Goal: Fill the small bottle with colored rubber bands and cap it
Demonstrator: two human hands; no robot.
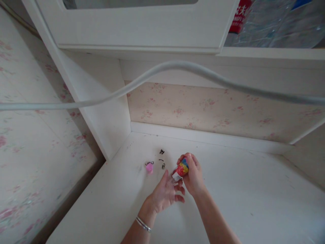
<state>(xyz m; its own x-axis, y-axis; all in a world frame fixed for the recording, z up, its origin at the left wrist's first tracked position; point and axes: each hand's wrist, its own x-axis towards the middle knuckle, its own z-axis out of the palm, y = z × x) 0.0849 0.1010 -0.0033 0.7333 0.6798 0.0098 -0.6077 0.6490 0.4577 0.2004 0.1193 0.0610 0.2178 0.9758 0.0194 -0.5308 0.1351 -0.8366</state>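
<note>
My right hand (194, 173) is closed around a small container (181, 169) with a red, yellow and blue printed wrapper. A white label patch and a clear end show at its lower left; its exact kind cannot be made out. Just below that clear end is my left hand (165, 194), palm up with thumb and fingers apart. Whether its fingertips touch the container is hard to tell. Left of the hands, a pink scrap (149, 168) lies on the white tabletop (122, 203), with small black hair-tie-like loops (163, 166) around it.
A thick pale cable (177, 65) stretches across the view above the tabletop. Behind it hangs a white cabinet (142, 30), with clear plastic bottles (276, 23) at the upper right. A white side panel (109, 112) and flowered wallpaper (177, 106) bound the surface.
</note>
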